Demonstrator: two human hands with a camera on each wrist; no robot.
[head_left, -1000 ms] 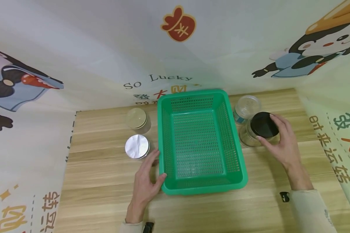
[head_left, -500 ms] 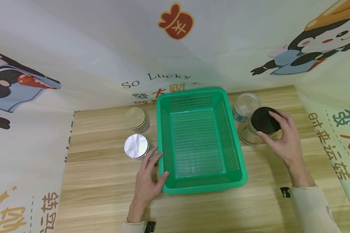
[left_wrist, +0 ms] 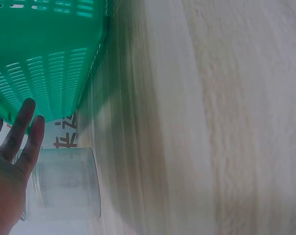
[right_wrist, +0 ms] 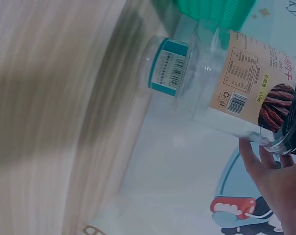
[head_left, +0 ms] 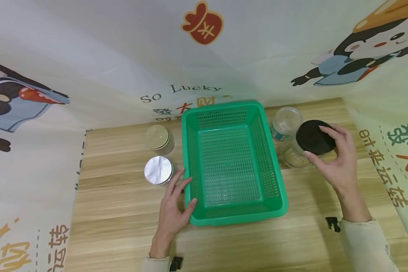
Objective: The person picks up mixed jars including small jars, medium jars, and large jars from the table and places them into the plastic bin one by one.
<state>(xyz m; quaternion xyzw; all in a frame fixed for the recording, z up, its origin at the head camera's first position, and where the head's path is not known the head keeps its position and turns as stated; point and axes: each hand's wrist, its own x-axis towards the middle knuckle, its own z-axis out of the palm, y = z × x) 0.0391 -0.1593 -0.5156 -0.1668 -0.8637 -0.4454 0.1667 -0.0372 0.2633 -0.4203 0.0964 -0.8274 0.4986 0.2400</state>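
My right hand grips a clear jar by its black lid, thumb on the near side and fingers on the far side. In the right wrist view the jar carries a tan label with a picture of dark red strips, and its base is off the table. My left hand touches the left rim of a green plastic basket, fingers extended and spread. By those fingertips stands a clear jar with a silver foil top. Its see-through side shows in the left wrist view.
Behind the foil-topped jar stands a container with a pale yellow lid. A clear jar with a teal-edged label stands right of the basket, close by the held jar. Printed cloth walls enclose the wooden table.
My right hand has lifted the black-lidded jar and shifted it slightly right and away. The left hand stays at the basket's rim, with its fingers a little more over it.
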